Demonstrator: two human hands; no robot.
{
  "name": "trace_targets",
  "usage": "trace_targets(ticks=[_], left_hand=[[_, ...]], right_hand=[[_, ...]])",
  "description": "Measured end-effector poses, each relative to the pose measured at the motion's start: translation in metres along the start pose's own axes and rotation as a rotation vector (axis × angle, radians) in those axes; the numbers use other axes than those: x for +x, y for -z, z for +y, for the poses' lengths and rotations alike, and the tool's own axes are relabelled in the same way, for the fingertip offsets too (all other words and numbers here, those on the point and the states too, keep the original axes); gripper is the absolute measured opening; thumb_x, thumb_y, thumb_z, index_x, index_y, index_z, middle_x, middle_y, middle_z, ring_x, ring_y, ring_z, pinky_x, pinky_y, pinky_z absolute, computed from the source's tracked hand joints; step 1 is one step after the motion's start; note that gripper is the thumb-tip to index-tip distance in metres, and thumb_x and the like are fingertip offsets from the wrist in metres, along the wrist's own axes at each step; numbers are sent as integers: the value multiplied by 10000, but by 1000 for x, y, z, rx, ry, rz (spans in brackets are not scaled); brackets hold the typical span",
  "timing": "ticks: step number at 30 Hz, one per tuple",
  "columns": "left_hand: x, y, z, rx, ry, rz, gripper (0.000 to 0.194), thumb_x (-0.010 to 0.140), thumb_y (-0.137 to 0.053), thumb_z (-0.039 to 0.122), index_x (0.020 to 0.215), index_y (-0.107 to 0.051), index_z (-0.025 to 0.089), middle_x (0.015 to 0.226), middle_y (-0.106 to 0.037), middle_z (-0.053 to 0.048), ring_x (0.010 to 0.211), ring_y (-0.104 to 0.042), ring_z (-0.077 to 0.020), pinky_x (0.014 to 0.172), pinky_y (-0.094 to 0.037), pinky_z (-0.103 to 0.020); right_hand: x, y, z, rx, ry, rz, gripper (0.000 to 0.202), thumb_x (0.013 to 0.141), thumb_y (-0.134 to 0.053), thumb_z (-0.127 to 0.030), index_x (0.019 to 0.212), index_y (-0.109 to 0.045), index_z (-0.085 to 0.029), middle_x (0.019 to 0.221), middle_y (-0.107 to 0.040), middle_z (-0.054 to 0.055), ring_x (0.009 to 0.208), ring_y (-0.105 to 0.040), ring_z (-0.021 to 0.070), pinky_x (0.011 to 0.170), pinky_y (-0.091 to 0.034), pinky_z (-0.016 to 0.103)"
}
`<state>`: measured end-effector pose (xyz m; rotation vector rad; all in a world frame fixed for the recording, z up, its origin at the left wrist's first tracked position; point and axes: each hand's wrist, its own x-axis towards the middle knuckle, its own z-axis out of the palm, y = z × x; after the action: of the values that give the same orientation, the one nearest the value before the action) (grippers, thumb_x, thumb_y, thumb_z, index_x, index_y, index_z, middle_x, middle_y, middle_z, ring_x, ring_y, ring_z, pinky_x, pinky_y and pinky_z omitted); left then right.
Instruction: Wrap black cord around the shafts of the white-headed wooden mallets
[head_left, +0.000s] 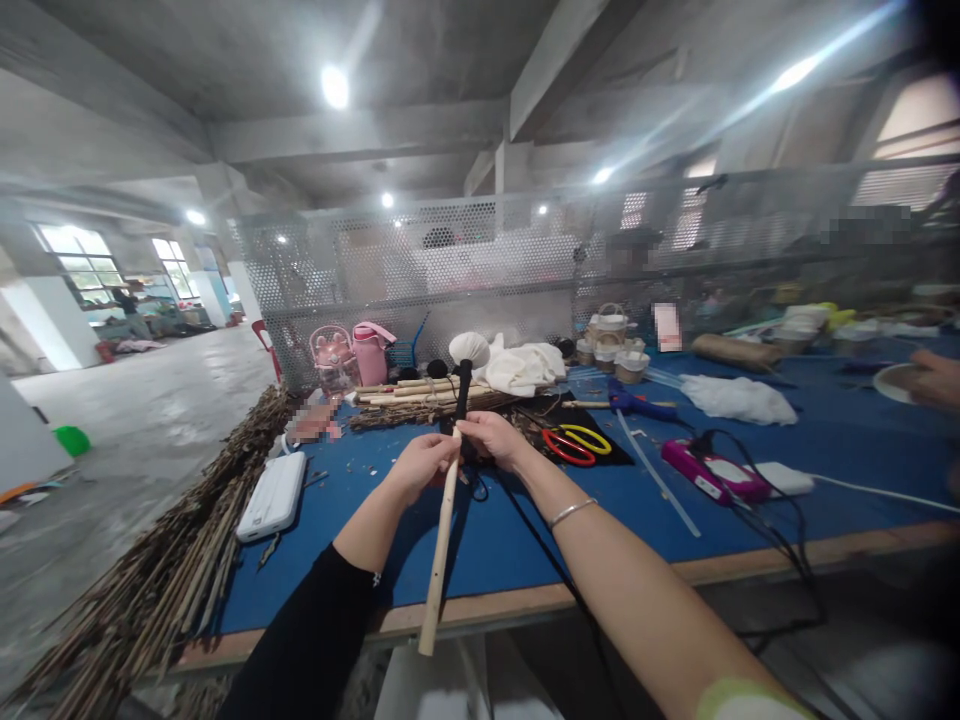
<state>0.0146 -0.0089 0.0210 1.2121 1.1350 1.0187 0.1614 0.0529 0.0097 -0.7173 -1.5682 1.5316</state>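
A pale peeled wooden stick (442, 540) slants down past the front edge of the blue table (337, 550). My left hand (424, 465) pinches its upper end. Close against it, my right hand (491, 440) has its fingers closed at the same spot, where a black wrapped stem (463, 388) rises to a round white head (469, 349). Whatever lies between the fingertips is partly hidden. Scissors with red and yellow handles (577, 445) rest on a black cloth right of my hands. Behind them lie peeled sticks (412, 393) and thin brown twigs (401, 413).
Long brown twigs (172, 530) hang over the table's left side beside a white power bank (271, 497). To the right are a blue glue gun (637, 403), a magenta power strip (712, 472) with cables and another person's hand (937, 378). A perforated metal screen (405, 260) stands behind.
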Motion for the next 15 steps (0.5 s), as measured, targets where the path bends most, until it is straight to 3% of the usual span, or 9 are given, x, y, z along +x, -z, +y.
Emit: trace_targets(ticks=[5, 10, 15], left_hand=[[-2, -2, 2, 182, -135, 133, 360, 589, -734, 414, 700, -565, 117, 469, -472, 49, 385, -397, -42, 378, -288, -159], [0, 0, 3, 13, -61, 65, 291, 652, -715, 347, 757, -595, 103, 592, -585, -11, 483, -532, -79, 465, -430, -187], [4, 3, 2, -120, -16, -9, 214, 755, -642, 294, 837, -613, 98, 767, -656, -77, 560, -589, -76, 504, -463, -168]], right_hand=[[-1, -6, -2, -107, -18, 58, 293, 686, -627, -407, 649, -529, -134, 398, -323, -88, 322, -212, 27, 329, -107, 201], [0, -7, 0, -119, -4, 107, 303, 698, -614, -419, 651, -527, -132, 400, -359, -79, 323, -231, 26, 334, -127, 198], [0, -7, 0, -53, -25, 87, 324, 685, -631, -445, 672, -501, -149, 394, -345, -89, 309, -205, 26, 320, -105, 194]])
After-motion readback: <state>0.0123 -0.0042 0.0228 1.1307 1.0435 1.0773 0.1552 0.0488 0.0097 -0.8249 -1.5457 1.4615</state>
